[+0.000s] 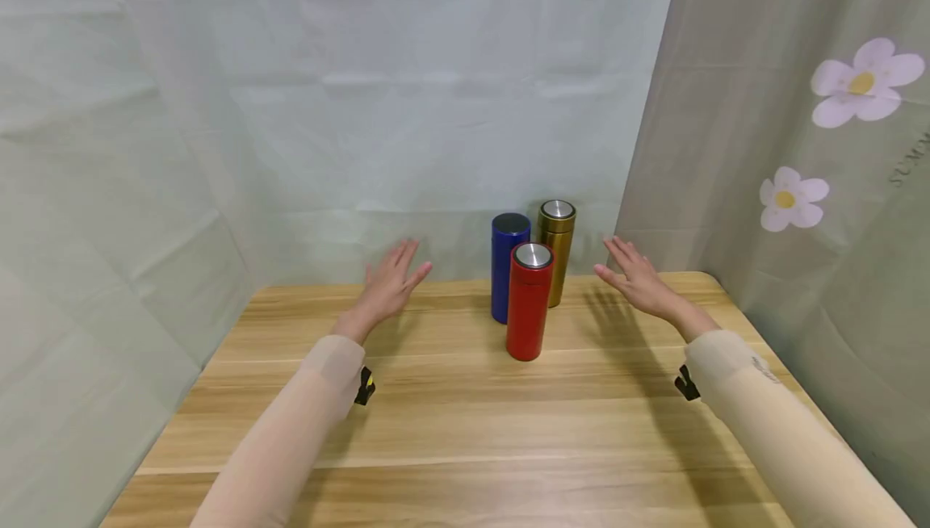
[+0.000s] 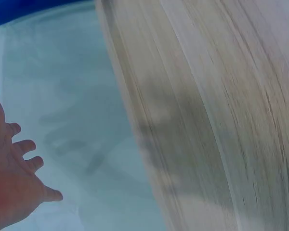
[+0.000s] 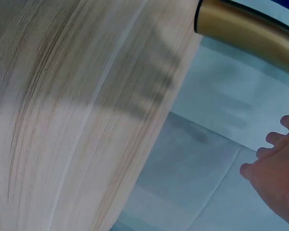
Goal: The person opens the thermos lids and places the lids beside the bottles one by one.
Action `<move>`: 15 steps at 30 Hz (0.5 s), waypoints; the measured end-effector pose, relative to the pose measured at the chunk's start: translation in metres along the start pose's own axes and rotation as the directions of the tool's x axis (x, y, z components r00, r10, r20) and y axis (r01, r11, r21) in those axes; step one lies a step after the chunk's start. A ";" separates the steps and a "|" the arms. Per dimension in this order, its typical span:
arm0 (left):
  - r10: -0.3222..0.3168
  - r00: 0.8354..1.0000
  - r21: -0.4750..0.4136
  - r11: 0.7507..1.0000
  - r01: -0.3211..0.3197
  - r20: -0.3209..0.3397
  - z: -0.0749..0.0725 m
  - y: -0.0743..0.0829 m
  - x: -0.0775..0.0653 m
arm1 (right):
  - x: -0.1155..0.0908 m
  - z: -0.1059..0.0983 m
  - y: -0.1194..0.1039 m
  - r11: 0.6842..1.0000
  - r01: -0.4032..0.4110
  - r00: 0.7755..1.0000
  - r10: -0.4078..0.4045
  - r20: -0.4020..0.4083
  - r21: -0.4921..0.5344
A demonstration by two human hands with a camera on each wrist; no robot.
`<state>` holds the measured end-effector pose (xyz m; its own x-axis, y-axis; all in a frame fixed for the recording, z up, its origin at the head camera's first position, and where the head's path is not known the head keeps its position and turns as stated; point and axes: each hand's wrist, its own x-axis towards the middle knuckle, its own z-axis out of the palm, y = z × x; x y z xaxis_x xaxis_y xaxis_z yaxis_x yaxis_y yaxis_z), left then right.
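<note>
Three upright cylindrical thermos flasks stand close together right of the middle of the table in the head view. The red thermos (image 1: 529, 310) with a silver lid top is nearest. Behind it, to the left, is the blue thermos (image 1: 508, 270), its lid top dark. A gold thermos (image 1: 559, 245) stands at the back right, partly hidden by the red one. My left hand (image 1: 385, 286) hovers left of the flasks, fingers spread and holding nothing. On the other side my right hand (image 1: 639, 282) is raised over the table, also spread and apart from them.
The wooden table (image 1: 436, 431) reaches back to a pale cloth backdrop (image 1: 436, 108). At the right hangs a grey curtain (image 1: 726, 108) printed with pink flowers. A small black piece sits at each sleeve cuff.
</note>
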<state>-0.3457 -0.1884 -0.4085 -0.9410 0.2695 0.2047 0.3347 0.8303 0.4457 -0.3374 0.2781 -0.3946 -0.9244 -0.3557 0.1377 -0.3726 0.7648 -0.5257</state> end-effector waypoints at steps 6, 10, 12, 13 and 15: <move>0.031 1.000 -0.153 0.988 -0.031 0.003 0.001 0.008 -0.004 | -0.007 -0.002 -0.007 0.991 0.000 0.999 -0.006 0.041 0.136; 0.063 0.998 -0.259 0.964 -0.058 0.011 0.000 0.010 -0.008 | -0.011 -0.002 -0.012 0.983 0.000 0.998 -0.010 0.055 0.185; 0.073 0.997 -0.294 0.954 -0.065 0.015 0.000 0.013 -0.009 | -0.011 -0.001 -0.014 0.980 0.004 0.998 -0.016 0.058 0.197; 0.079 0.997 -0.311 0.948 -0.070 0.015 0.000 0.014 -0.010 | -0.012 -0.001 -0.015 0.979 0.004 0.998 -0.017 0.061 0.206; 0.085 0.996 -0.337 0.939 -0.074 0.017 0.000 0.016 -0.011 | -0.013 -0.002 -0.016 0.976 0.006 0.998 -0.021 0.065 0.219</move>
<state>-0.3298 -0.1780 -0.4034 -0.9099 0.3472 0.2269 0.4007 0.5948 0.6968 -0.3191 0.2712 -0.3865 -0.9091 -0.4059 0.0936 -0.3513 0.6263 -0.6959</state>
